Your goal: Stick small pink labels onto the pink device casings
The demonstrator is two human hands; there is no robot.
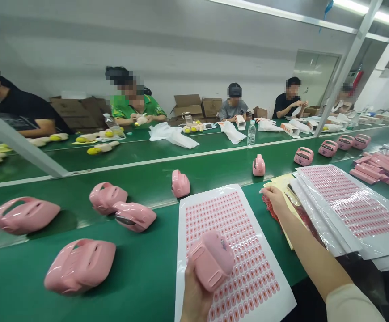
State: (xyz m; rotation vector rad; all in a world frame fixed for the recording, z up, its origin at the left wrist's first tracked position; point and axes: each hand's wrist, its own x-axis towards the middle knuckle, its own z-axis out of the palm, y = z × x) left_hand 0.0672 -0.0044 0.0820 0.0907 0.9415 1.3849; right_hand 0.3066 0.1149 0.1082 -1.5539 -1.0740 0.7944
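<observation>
My left hand [194,293] is wrapped round a pink plastic casing [212,261], held above a white sheet [236,197] with rows of small red-and-pink oval stickers. Out to the right, my right hand [272,199] has its fingers pinched together at the edge of a yellowish sheet [280,181], near some red material [271,208]. Whatever is between those fingertips is too small to name. More pink casings stand on the green surface to the left, among them one near the front [80,267] and a pair touching each other [136,217].
A green conveyor [214,167] crosses the view, carrying several pink casings. Stacked sticker sheets [352,201] in clear plastic lie at the right, near pink parts [382,170]. Several people sit across the line. A slanting metal post [23,143] stands at the left and a water bottle [251,134] beyond the conveyor.
</observation>
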